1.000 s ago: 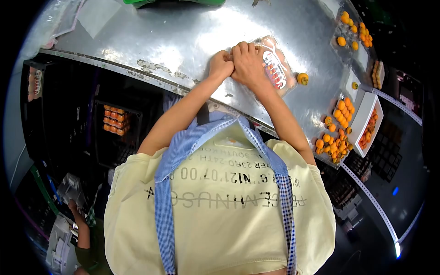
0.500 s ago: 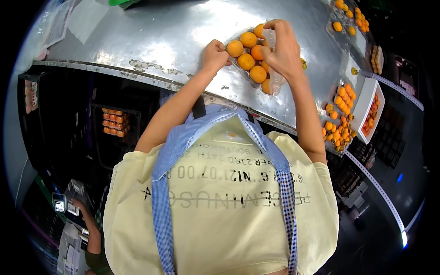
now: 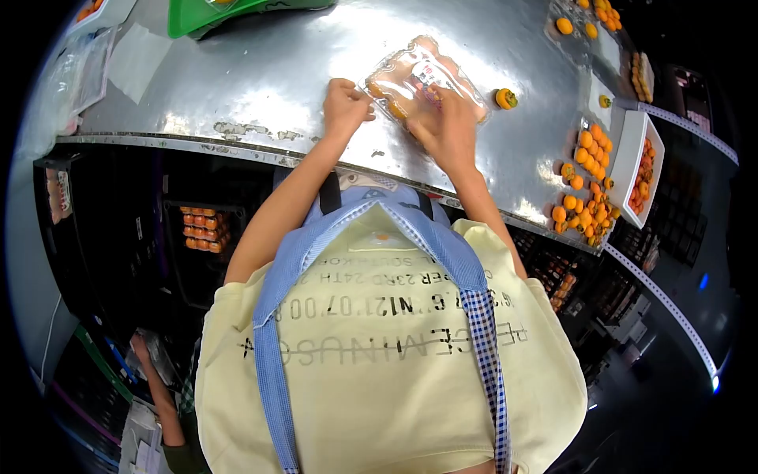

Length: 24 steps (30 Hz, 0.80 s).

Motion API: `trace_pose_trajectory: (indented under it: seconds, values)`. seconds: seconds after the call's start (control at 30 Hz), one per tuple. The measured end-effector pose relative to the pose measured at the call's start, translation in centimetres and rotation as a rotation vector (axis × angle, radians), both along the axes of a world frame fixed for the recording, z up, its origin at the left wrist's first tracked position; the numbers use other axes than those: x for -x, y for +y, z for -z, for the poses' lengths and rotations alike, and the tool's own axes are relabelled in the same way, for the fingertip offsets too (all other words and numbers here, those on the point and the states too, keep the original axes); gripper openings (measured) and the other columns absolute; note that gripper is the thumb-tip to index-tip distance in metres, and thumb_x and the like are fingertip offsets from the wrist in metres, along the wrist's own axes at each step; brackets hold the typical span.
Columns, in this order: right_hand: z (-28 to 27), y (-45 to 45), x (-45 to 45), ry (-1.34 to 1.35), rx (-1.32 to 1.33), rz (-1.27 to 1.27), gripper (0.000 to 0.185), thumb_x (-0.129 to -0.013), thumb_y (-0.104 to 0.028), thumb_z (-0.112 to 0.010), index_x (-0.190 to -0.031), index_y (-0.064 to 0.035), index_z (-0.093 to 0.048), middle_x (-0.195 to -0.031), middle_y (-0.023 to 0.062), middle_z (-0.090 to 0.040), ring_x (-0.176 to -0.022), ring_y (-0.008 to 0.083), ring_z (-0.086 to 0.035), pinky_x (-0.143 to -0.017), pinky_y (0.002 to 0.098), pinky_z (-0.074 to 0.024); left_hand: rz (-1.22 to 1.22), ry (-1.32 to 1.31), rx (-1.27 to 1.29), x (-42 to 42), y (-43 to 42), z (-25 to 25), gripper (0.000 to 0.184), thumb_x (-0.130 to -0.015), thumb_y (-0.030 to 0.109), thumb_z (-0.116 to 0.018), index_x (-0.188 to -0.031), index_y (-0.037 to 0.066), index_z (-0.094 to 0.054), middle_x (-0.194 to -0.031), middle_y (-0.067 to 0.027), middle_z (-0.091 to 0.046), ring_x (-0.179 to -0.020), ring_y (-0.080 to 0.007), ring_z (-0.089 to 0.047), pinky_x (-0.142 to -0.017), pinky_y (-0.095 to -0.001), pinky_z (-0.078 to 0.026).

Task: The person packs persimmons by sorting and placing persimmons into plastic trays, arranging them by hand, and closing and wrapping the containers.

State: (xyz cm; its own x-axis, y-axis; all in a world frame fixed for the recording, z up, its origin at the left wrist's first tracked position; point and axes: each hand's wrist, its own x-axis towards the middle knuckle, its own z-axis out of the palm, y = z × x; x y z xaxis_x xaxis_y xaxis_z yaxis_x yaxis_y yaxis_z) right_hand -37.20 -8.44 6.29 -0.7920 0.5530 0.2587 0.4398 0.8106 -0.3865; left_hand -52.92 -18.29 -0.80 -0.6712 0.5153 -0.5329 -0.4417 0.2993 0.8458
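Note:
A clear plastic clamshell (image 3: pixel 455 75) of orange persimmons lies on the metal table with its lid down, a printed label on top. My right hand (image 3: pixel 452 130) is on it, fingers over the lid beside the label and thumb at the near edge. At the left corner of the pack, my left hand (image 3: pixel 346 109) has its fingers curled in against the edge; its fingertips are partly hidden. A single persimmon (image 3: pixel 506 99) with a green calyx sits just right of the pack. Glare on the lid blurs the fruit inside.
Loose persimmons (image 3: pixel 594 152) are grouped at the table's right end, beside a white box (image 3: pixel 624 170) of redder fruit. A green tray (image 3: pixel 183 17) stands at the back left. Below the table edge are stacked fruit packs (image 3: pixel 207 229). Another person's arm (image 3: pixel 160 391) reaches in at lower left.
The clamshell lid has come down over the persimmons, and its label now shows. My right hand has moved down and left onto the lid. More of the green tray has come into view.

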Motion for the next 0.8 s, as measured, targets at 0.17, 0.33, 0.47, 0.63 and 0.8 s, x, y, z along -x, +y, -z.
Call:
trace_pose_trajectory:
  seconds: [0.17,0.33,0.47,0.63,0.8]
  values:
    - [4.2,0.3,-7.7,0.226,0.422,0.482,0.047,-0.079,-0.009,-0.064,-0.121,-0.0001,-0.045,-0.108,0.0150,-0.054,-0.095,0.0220,-0.054,-0.080,0.0317,-0.0453,0.212,-0.252,-0.042,-1.1,-1.5,-0.4,0.025,-0.080,0.006,-0.064,-0.097,-0.009,-0.052,-0.087,-0.0170,-0.061,-0.065,-0.0222,-0.066,-0.053,-0.0289,-0.057]
    - [6.5,-2.2,-10.2,0.256,1.241,0.609,0.048,-0.078,-0.005,-0.062,-0.120,0.0056,-0.042,-0.107,0.0154,-0.056,-0.091,0.0206,-0.058,-0.081,0.0317,-0.0475,0.441,-0.396,-0.013,-3.7,-0.7,-3.3,0.034,-0.084,0.006,-0.058,-0.112,-0.011,-0.050,-0.100,-0.0198,-0.058,-0.087,-0.0275,-0.064,-0.069,-0.0344,-0.058]
    - [6.0,-2.9,-9.8,0.283,1.339,0.554,0.051,-0.077,-0.001,-0.063,-0.122,0.0049,-0.040,-0.108,0.0155,-0.055,-0.097,0.0209,-0.058,-0.084,0.0291,-0.0474,0.400,-0.526,-0.021,-4.3,-0.2,-3.9,0.039,-0.085,0.004,-0.057,-0.118,-0.009,-0.043,-0.108,-0.0212,-0.054,-0.094,-0.0303,-0.062,-0.077,-0.0373,-0.056]
    - [5.6,-2.8,-10.4,0.331,1.344,0.379,0.057,-0.077,0.000,-0.065,-0.126,0.0037,-0.035,-0.109,0.0158,-0.054,-0.095,0.0197,-0.059,-0.081,0.0285,-0.0480,0.388,-0.635,-0.069,-4.9,-0.2,-4.8,0.038,-0.086,0.005,-0.055,-0.120,-0.001,-0.038,-0.109,-0.0189,-0.055,-0.102,-0.0309,-0.059,-0.088,-0.0395,-0.052]
    - [7.5,-3.5,-10.1,0.425,1.308,0.415,0.059,-0.078,-0.001,-0.065,-0.128,0.0033,-0.032,-0.104,0.0158,-0.057,-0.089,0.0179,-0.060,-0.075,0.0286,-0.0495,0.393,-0.709,-0.124,-6.8,0.8,-5.3,0.034,-0.086,0.012,-0.059,-0.114,0.000,-0.044,-0.109,-0.0166,-0.054,-0.105,-0.0325,-0.057,-0.092,-0.0422,-0.049]
